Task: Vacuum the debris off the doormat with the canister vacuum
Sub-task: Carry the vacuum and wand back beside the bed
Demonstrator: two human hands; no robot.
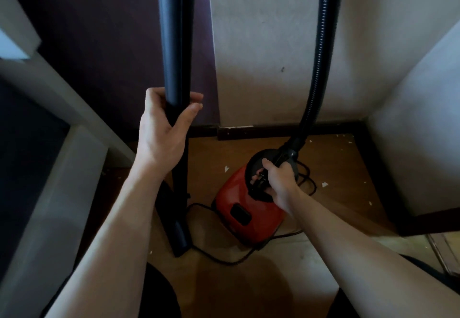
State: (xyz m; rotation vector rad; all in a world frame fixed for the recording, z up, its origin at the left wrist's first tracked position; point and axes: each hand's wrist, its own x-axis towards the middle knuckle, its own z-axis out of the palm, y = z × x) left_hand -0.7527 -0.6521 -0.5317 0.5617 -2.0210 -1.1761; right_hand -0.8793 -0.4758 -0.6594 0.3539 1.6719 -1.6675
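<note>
- the left grip is clamped round the black rigid vacuum wand, with the thumb on the near side and fingertips showing past the wand's right edge.
- the wand stands nearly upright and runs out of the top of the view.
- below that grip the wand goes down to a black floor nozzle, which rests on the brown wooden floor just left of the canister.
- the red canister vacuum sits on the floor in the corner, to the right of the wand and directly under the right grip.
- the right grip is closed on the black hose fitting at the canister's round black end cap, fingers curled into it.
- from that fitting the black ribbed hose rises along the white wall and leaves the top of the view.
- a black power cord loops over the floor in front of the canister, passing between it and the nozzle; more cord lies behind the right grip.
- small white scraps of debris lie scattered on the floor around the canister and near the dark skirting board.
- a dark purple wall panel stands behind the wand.
</note>
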